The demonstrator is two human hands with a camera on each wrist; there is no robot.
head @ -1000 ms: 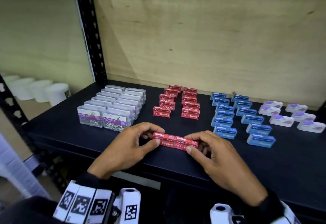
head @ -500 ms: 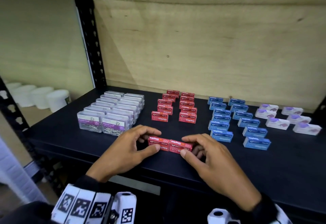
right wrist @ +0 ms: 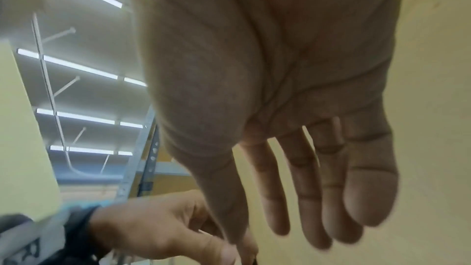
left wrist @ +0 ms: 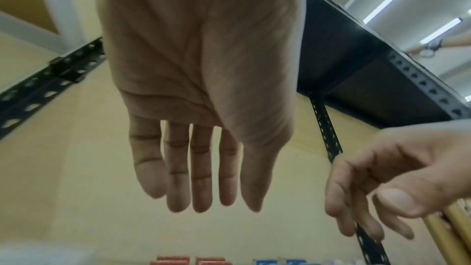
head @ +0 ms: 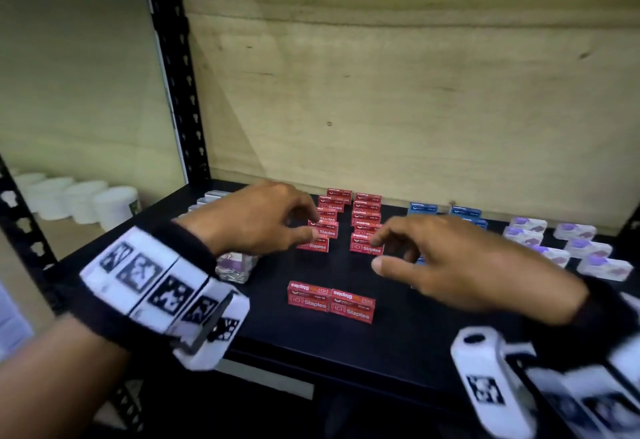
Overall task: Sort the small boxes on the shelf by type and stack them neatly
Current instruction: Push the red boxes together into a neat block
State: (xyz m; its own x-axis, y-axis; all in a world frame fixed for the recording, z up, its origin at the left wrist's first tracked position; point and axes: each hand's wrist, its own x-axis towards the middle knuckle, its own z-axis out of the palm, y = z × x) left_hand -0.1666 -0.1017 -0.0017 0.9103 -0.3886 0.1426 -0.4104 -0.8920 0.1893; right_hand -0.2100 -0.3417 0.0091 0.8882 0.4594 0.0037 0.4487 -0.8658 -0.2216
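The black metal shelf [head: 398,341] with its pale plywood back panel [head: 398,99] shows whole only from the head view; both wrist views look up past the palms at ceiling lights and the perforated black uprights, with just a sliver of red and blue box tops at six o'clock in the left wrist view.

From the head view, the rows run across the shelf: clear plastic paper-clip boxes [head: 239,267] at nine o'clock, mostly hidden under the left forearm; two columns of small red cardboard staple boxes [head: 367,212] at twelve o'clock; blue cardboard boxes [head: 465,212] toward two o'clock; white boxes with purple print [head: 575,232] at three o'clock. At six o'clock, near the shelf's front edge and apart from the columns, a pair of red staple boxes [head: 330,302] lies side by side, touching, with neither hand on it.

The left hand [head: 256,220] hangs palm down over the left red column, fingers loosely bent toward the front box; whether the fingertips touch it I cannot tell. The left wrist view shows those fingers [left wrist: 201,168] nearly straight, holding nothing. The right hand [head: 460,262] hovers palm down before the right red column, fingers slack and spread, thumb out; its wrist view shows the palm [right wrist: 293,67] bare and the fingers extended.
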